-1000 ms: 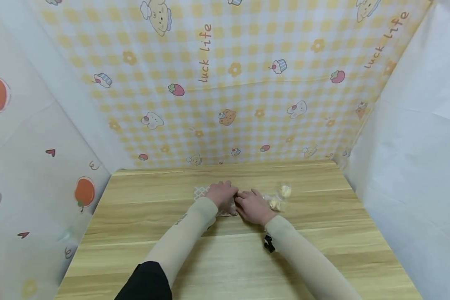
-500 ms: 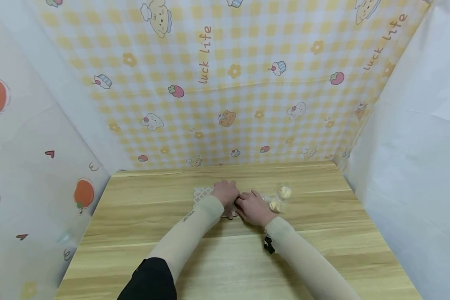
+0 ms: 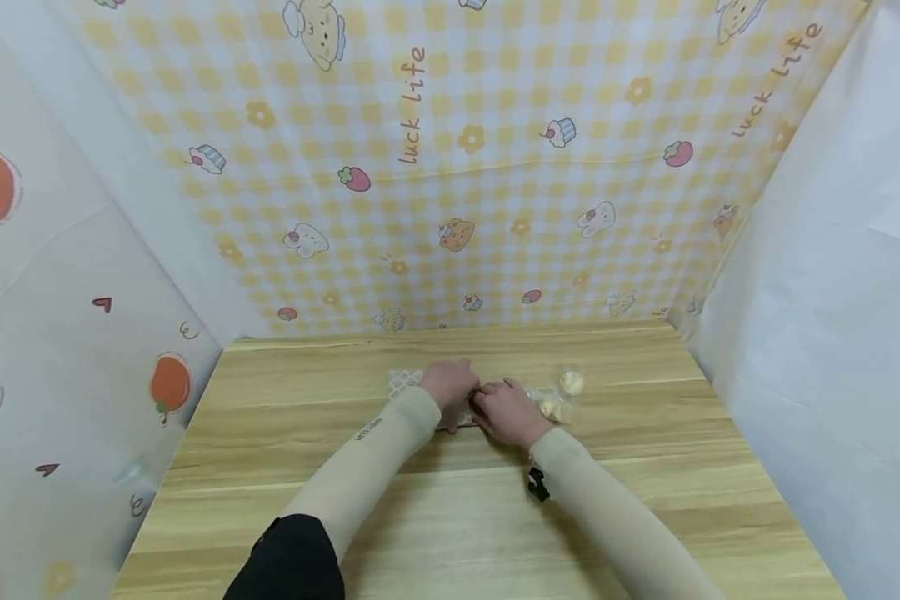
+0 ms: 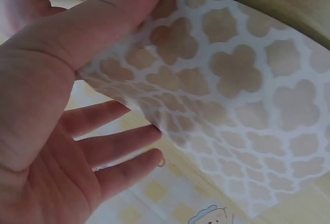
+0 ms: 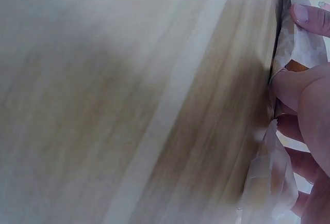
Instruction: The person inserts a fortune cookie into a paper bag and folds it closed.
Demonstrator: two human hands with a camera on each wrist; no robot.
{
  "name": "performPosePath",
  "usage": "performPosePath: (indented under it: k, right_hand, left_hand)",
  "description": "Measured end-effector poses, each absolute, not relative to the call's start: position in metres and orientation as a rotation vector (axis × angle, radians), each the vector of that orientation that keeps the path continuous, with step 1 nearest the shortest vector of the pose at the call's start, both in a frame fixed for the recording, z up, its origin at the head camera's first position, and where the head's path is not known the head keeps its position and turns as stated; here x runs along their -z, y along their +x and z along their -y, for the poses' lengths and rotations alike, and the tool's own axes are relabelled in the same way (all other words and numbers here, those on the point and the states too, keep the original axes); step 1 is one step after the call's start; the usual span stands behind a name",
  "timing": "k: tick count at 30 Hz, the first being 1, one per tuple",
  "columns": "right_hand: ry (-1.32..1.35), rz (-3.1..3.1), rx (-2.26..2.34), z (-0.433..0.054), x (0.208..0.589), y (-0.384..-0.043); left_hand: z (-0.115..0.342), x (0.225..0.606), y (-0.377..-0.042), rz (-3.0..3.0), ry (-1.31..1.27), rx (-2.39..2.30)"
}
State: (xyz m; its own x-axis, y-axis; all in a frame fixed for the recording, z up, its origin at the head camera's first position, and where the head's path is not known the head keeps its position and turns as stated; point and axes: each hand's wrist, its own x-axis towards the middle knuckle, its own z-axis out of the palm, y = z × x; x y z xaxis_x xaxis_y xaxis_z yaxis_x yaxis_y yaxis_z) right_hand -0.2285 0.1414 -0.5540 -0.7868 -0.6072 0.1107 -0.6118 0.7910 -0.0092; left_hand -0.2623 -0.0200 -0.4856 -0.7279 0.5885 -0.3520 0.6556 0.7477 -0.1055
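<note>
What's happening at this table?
A person is handling a thin, see-through wrapper with a white lattice pattern, perhaps a bag, at a wooden table. The left hand holds it, thumb on its surface, while the right hand meets it at the wrapper's edge; exactly what the right fingers grip is hard to see. Two small clear packets with something pale yellow inside lie on the table, to the right of the right hand.

It was a sheeted-off booth: yellow-checked cloth [image 3: 427, 196] hung behind the wood-grain counter [image 3: 270, 442], pale sheets [image 3: 832, 292] down both sides.
</note>
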Motion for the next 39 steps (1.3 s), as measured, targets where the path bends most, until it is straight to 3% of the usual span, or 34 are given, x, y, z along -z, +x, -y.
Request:
performPosePath:
  k: [16, 23, 39]
  right_hand:
    - [1.116, 2.887, -0.164, -0.146, 0.538, -0.237]
    - [1.102, 2.916, -0.132, -0.144, 0.539, -0.238]
    - [1.069, 2.967, -0.191, -0.144, 0.539, -0.239]
  left_hand:
    - [0.046, 0.495, -0.268, -2.752, 1.147, 0.058]
    - [0.060, 0.502, -0.271, -2.715, 1.024, -0.214]
    - [0.093, 0.514, -0.266, -2.716, 0.753, -0.257]
